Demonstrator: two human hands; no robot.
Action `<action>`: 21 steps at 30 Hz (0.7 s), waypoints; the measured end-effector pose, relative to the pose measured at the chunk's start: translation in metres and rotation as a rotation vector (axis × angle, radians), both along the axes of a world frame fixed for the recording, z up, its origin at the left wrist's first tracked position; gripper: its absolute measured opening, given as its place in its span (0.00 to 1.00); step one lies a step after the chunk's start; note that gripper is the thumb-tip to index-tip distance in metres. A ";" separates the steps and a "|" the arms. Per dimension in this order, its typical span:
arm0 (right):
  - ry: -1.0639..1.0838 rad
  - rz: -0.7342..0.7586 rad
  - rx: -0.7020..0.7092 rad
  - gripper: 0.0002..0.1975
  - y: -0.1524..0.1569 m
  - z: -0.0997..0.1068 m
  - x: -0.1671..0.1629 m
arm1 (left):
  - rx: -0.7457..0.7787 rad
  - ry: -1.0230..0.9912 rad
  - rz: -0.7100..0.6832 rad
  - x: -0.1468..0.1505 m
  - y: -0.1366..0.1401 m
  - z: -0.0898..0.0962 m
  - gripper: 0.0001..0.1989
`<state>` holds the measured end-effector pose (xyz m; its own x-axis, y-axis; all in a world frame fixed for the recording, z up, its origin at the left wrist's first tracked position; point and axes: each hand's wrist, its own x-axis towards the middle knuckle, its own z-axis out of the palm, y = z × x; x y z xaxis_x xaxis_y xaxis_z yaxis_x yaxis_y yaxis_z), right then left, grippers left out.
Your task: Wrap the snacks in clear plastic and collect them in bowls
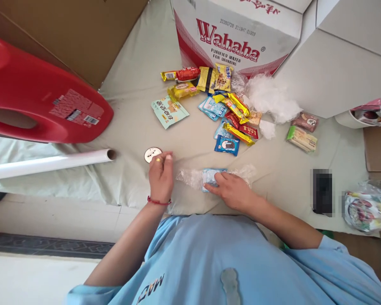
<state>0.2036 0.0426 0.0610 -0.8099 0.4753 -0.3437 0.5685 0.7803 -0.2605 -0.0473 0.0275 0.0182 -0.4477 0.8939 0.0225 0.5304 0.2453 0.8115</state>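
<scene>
on pale cloth (130, 123), clear film (192, 178) with a blue packet (209, 174) runs sideways under the right hand (234, 189). left hand (161, 173) is farther; both grips, i can't tell.

Open cloth (282, 178) right of hands (234, 190) — snack pile (238, 107) ahead

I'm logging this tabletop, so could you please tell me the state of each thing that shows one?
Round badge: flat, pin side up
Left hand: fingers bent, at the badge
Clear plastic: crumpled
Blue packet: flat, in or on the plastic, can't tell
Right hand: fingertip on the packet
Green pouch: lying flat
Snack packets: mostly heaped together
White tube: lying down, visible end open
Cup: uncovered, filled
Wahaha carton: upright
</scene>
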 end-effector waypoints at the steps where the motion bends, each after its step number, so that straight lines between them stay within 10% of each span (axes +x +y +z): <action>1: -0.013 0.002 0.010 0.24 0.000 0.003 -0.003 | -0.040 0.004 -0.016 0.005 0.008 0.004 0.23; 8: 0.073 -0.084 -0.063 0.22 0.001 -0.002 0.009 | -0.290 0.387 -0.532 0.030 0.001 0.023 0.13; 17: 0.347 -0.240 -0.252 0.19 -0.006 -0.014 0.022 | -0.375 -0.417 -0.396 0.054 -0.011 0.049 0.12; 21: 0.464 -0.254 -0.441 0.17 -0.002 0.003 0.044 | -0.237 -0.297 -0.565 0.093 -0.014 0.035 0.15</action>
